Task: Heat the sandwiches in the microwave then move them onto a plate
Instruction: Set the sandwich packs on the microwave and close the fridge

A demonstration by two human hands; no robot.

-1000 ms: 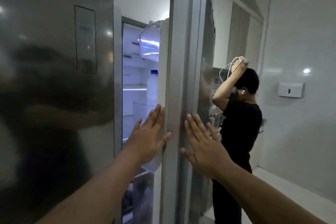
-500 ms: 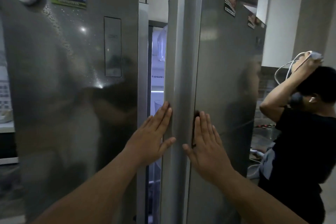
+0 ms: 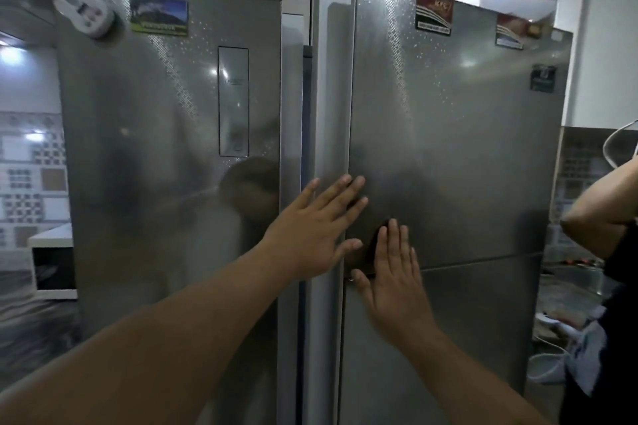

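A steel side-by-side fridge fills the view. Its right door (image 3: pixel 455 155) stands nearly closed, with only a thin dark gap beside the left door (image 3: pixel 165 155). My left hand (image 3: pixel 310 235) lies flat with spread, straight fingers on the right door's edge. My right hand (image 3: pixel 393 272) presses flat on the same door's face, just below and to the right. Neither hand holds anything. A white microwave (image 3: pixel 53 264) shows partly at the far left behind the fridge. No sandwiches or plate are in view.
A person in a dark shirt stands at the right edge, one elbow (image 3: pixel 593 221) raised, with a white cable by the head. A cluttered counter (image 3: pixel 566 290) lies behind them. Magnets (image 3: pixel 158 15) sit on the fridge doors. Tiled wall at the left.
The right fridge door has swung from wide open to almost closed under both flat hands. The lit interior is no longer visible. The view has turned left.
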